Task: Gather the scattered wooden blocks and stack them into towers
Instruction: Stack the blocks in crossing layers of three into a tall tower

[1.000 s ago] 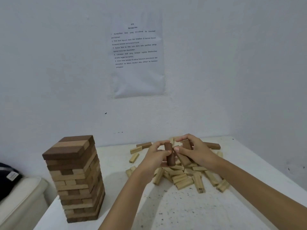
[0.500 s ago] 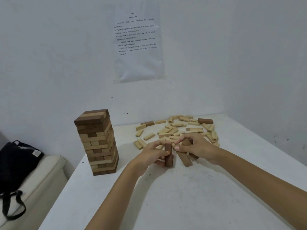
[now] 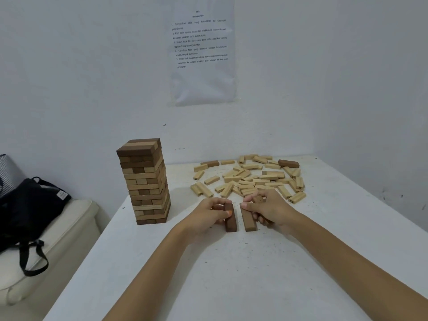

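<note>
Surface: white table (image 3: 231,286) set in a corner of white walls, with a printed sheet (image 3: 202,54) fixed above.
Finished tower (image 3: 144,181): upright at the table's left, apart from both hands.
Loose blocks (image 3: 250,179): scattered at the far right, just beyond the hands.
Left hand (image 3: 206,216): thumb and fingers pinch a dark block (image 3: 231,220), whose near end is on the table.
Right hand (image 3: 271,209): fingers curled round a tan block (image 3: 249,220), parallel to the dark one with a narrow gap between.
Step in hand: probably laying the base course of a second tower.
Next move: close the gap, square the ends, then add a third block alongside.
</note>
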